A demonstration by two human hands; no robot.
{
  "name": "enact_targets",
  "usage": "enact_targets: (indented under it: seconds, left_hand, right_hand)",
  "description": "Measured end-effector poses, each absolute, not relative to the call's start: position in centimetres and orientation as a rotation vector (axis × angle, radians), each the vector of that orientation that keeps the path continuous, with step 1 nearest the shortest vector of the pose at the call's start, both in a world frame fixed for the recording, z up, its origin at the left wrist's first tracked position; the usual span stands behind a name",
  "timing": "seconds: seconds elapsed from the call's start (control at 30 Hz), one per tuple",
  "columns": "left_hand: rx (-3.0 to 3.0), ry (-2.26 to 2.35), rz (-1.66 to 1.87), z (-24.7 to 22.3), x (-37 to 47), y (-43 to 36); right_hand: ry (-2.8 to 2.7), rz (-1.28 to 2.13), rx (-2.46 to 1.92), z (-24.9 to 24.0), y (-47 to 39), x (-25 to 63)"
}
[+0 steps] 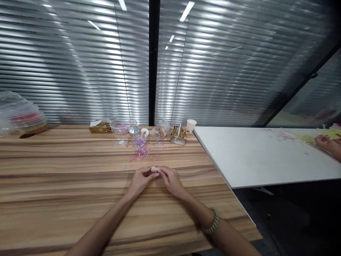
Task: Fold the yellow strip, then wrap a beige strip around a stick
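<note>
Over the middle of the wooden table (pixel 80 199), my left hand (pixel 141 180) and my right hand (pixel 171 180) meet at their fingertips. Between them they pinch a small whitish piece (pixel 154 169), with a thin purple strip (pixel 156 173) hanging at its front. The fingers of both hands are closed on it. Just beyond the hands lies a loose pile of small pink and purple pieces (pixel 141 152). Behind that pile stands a clear container (pixel 139 141) with more such pieces.
At the back are a gold box (pixel 101 128), a clear bowl (pixel 121 127), a clear lid (pixel 120 141), a plastic bag (pixel 161 129), a gold tissue pack (pixel 178 136) and a paper cup (pixel 190 125). Another person's hand (pixel 326 142) is over the white table (pixel 255 160) at right.
</note>
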State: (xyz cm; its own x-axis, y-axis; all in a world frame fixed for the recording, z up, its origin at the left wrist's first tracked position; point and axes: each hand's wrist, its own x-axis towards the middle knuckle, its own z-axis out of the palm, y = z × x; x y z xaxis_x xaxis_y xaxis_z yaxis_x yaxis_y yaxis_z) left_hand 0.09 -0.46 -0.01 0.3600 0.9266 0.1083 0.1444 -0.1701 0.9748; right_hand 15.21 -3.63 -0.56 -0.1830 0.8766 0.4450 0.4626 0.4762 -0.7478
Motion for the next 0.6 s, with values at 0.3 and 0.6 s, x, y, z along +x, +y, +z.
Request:
enact_targets:
  seconds: [0.3,0.6]
  left_hand:
    - [1.718,1.030,0.912,0.9,0.6,-1.4]
    - [1.973,0.734,1.024,3.0,0.5,-3.2]
  right_hand:
    - [-1.474,0.681,-1.256,-0.7,-2.8,15.5]
    - [-1.380,0.712,-1.249,-2.2,-1.9,15.7]
